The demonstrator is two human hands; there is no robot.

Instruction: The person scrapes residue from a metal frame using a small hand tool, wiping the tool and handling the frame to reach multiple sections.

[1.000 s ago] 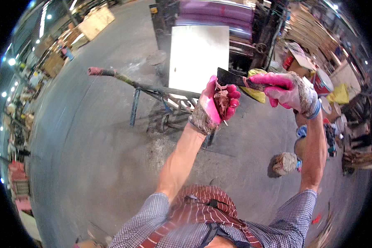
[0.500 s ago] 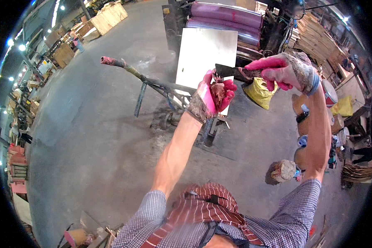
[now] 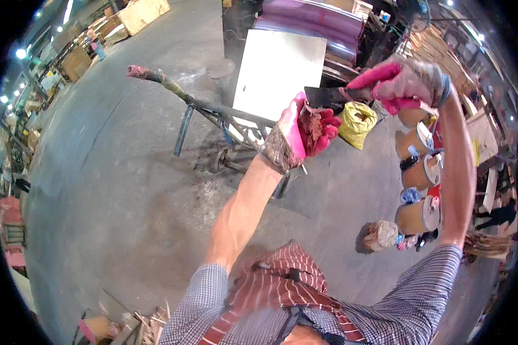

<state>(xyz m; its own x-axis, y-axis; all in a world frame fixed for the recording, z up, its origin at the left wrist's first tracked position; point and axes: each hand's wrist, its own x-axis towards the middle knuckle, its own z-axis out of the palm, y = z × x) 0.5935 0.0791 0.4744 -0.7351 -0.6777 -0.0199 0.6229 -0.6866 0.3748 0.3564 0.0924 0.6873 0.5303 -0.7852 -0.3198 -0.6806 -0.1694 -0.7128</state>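
My left hand (image 3: 302, 133), in a pink and grey work glove, is raised in front of me with its fingers curled around a small reddish-brown scrap (image 3: 312, 123). My right hand (image 3: 400, 83), in a matching glove, is held up higher to the right and grips a flat dark blade (image 3: 323, 96) whose end points toward the left hand. The blade's tip is just above the left glove's fingers. Whether it touches the scrap cannot be told.
A metal hand cart (image 3: 213, 115) with a pink-tipped handle carries a large white sheet (image 3: 279, 75) on the concrete floor. Purple rolls (image 3: 316, 23) lie behind. A yellow sack (image 3: 357, 122), several cardboard drums (image 3: 420, 172) and a wood stump (image 3: 379, 236) stand at right.
Both hands have stayed together while my view shifted; the cart and sheet sit further left and higher. My right hand has lifted a little above the left.
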